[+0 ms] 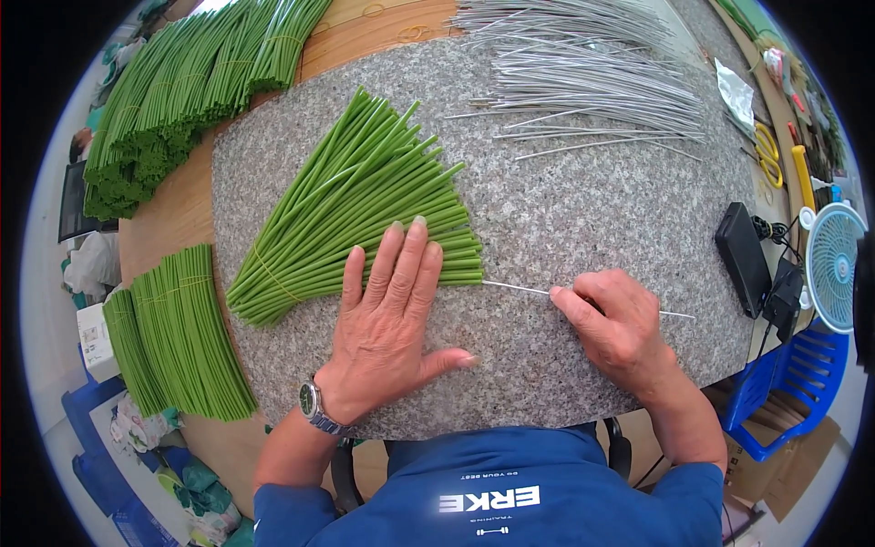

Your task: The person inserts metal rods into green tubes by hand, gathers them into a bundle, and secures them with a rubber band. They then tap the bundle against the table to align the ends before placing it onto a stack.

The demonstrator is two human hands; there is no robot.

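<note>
A fanned bundle of thin green plastic stems lies on the grey speckled stone slab, tied near its narrow left end by a yellow rubber band. Flat across the near stems rests my left hand, fingers stretched out and thumb apart. My right hand pinches a thin pale wire between thumb and fingers. The wire's left tip meets the end of the nearest stem; how far it goes in is hidden. Its other end sticks out to the right past my hand.
Loose silver wires lie in piles at the far right. Banded green bundles sit far left and near left. Along the right edge are yellow-handled scissors, a black box and a small blue fan. A blue chair stands below.
</note>
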